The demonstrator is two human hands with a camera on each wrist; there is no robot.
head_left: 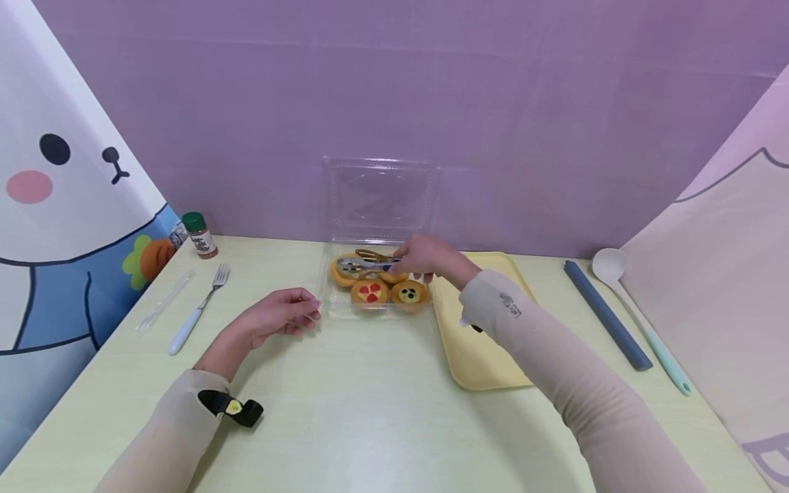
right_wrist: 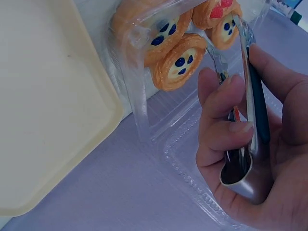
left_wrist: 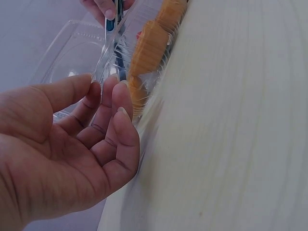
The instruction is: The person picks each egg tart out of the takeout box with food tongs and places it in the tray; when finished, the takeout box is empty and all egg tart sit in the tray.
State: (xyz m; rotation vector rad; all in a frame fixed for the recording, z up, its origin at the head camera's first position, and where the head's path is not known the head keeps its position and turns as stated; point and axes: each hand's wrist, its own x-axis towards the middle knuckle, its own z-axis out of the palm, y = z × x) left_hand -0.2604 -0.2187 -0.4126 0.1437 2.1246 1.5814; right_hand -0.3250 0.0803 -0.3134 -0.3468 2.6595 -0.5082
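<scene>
My left hand [head_left: 274, 318] is at the near left corner of a clear plastic clamshell box [head_left: 382, 198], thumb and forefinger pinching its rim. The lid stands raised at the back. Inside lie several round pastry tarts, among them one with red fruit pieces [head_left: 370, 292] and one with dark berries [head_left: 409, 294]. My right hand [head_left: 425, 257] reaches over the box from the right and holds metal tongs [right_wrist: 259, 98] with dark grips. In the right wrist view the tongs' tips are spread and reach to a far berry tart [right_wrist: 224, 32].
Right of the box lies a pale yellow tray [head_left: 474, 363]. Farther right are a blue-grey bar [head_left: 607, 315] and a long-handled spoon [head_left: 641, 318]. To the left are a fork [head_left: 198, 311], a clear plastic strip [head_left: 165, 301] and a green-capped jar [head_left: 200, 236].
</scene>
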